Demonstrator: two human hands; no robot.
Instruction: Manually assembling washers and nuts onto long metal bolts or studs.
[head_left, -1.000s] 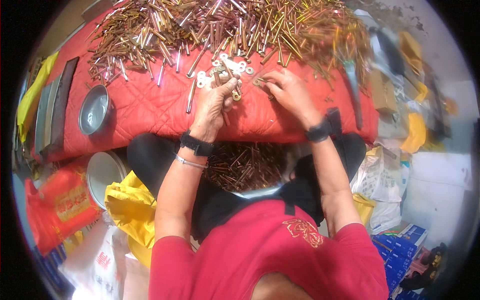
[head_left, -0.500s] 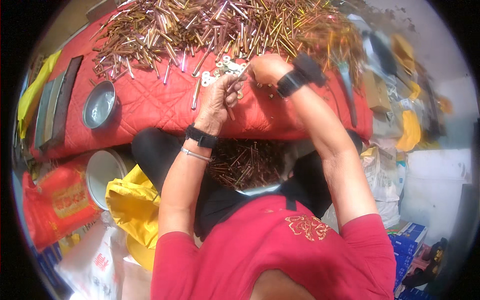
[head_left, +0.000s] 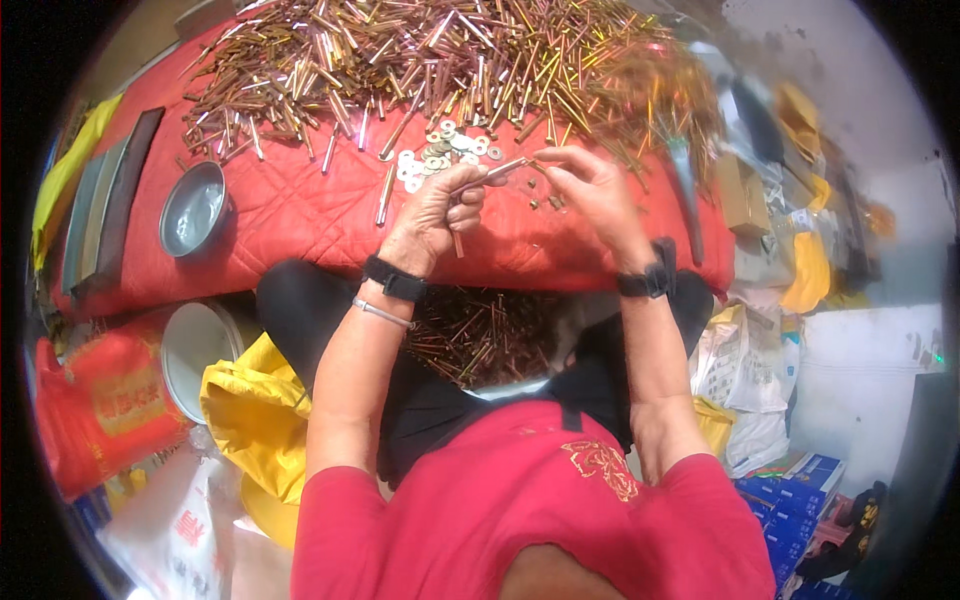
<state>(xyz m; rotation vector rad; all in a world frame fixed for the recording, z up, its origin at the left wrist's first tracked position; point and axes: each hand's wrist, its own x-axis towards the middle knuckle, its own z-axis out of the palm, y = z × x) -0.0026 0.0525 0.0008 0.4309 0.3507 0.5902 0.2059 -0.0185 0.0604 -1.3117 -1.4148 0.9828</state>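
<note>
My left hand [head_left: 447,205] is closed around a thin metal rod [head_left: 508,168] that points right. A second coppery rod [head_left: 459,244] sticks out below the fist. At the first rod's tip, my right hand [head_left: 598,195] brings thumb and forefinger together; whatever small piece they pinch is too small to make out. Flat washers [head_left: 438,150] lie in a cluster just beyond my left hand. Several small nuts [head_left: 555,202] are scattered on the red quilted cloth [head_left: 310,220] beside my right fingers.
A large heap of coppery metal rods [head_left: 440,70] covers the far side. At left are a metal bowl [head_left: 195,208] and dark flat strips [head_left: 118,205]. More rods [head_left: 485,335] fill a container between my legs. A grey-green tapered tool [head_left: 686,200] lies at right.
My right hand has come back toward me from beside the washers, its wrist now lower and fingers at the rod's tip. The left fist still grips the rod, now turned more sideways.
</note>
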